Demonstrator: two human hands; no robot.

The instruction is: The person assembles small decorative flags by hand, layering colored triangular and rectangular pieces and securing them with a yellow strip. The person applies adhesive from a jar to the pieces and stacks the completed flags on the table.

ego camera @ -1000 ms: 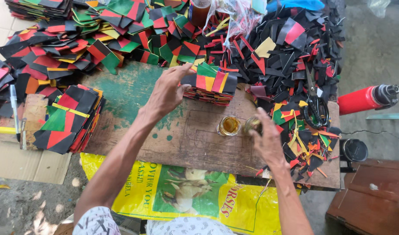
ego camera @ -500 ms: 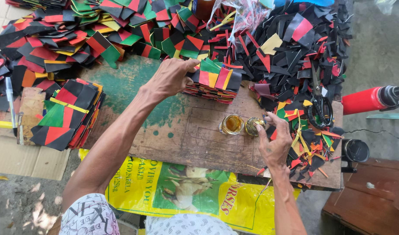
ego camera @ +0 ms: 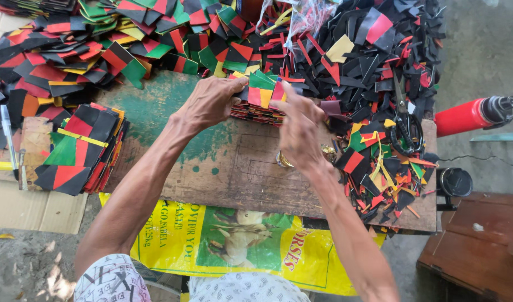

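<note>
I'm pinning the patch stack (ego camera: 262,100) with my left hand (ego camera: 211,103); right hand (ego camera: 298,131) is pinching its top piece, lifting just 1.

Under your left hand (ego camera: 211,103) and right hand (ego camera: 300,133) sits a stack of patches (ego camera: 262,100) pieced in green, red, yellow and black. The second stack (ego camera: 80,148) to your left shows black and red triangles around a green panel with a yellow stripe. Your wooden board (ego camera: 223,168) is weathered brown with a worn green paint blotch. The loose offcuts (ego camera: 379,168) are mostly black, flecked red, yellow and green. The sack (ego camera: 234,240) below is yellow with a green picture panel, and the flask (ego camera: 471,114) is red with a dark cap.
</note>
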